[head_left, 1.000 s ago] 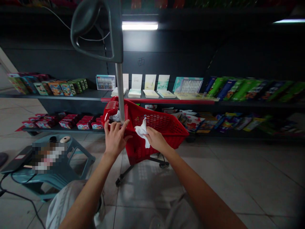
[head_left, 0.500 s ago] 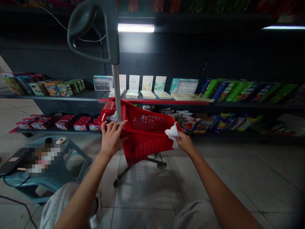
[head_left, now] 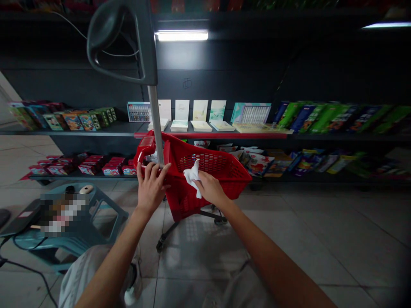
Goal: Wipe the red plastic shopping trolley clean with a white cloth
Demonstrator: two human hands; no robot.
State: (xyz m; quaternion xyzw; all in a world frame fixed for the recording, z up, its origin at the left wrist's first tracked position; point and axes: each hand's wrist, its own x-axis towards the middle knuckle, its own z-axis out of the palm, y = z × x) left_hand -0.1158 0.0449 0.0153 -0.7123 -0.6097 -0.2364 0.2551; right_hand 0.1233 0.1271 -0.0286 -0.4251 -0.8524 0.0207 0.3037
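A small red plastic shopping cart point(head_left: 221, 186) on dark legs with casters stands before me, a grey pole point(head_left: 154, 115) rising at its left end. Over the cart's left edge by the foot of the pole, my left hand point(head_left: 150, 186) is closed with its fingers hooked on the rim; its fingertips are partly out of sight. My right hand point(head_left: 210, 188) pinches a crumpled white cloth point(head_left: 192, 174) against the near top rim of the basket, around its middle. At the top of the pole is a dark grey loop-shaped handle point(head_left: 141, 47).
Behind the cart runs a dark shelf unit point(head_left: 105, 130) with notebooks, marker sets, boxes and snack bags. On my left stands a blue-grey plastic stool point(head_left: 109, 209) holding a black device, a tape roll and a blurred-out item. A black cable point(head_left: 32, 268) trails down beside it.
My right hand has slid the white cloth leftward along the near rim, from the cart's right end to about its middle. The left hand stays at the left edge.
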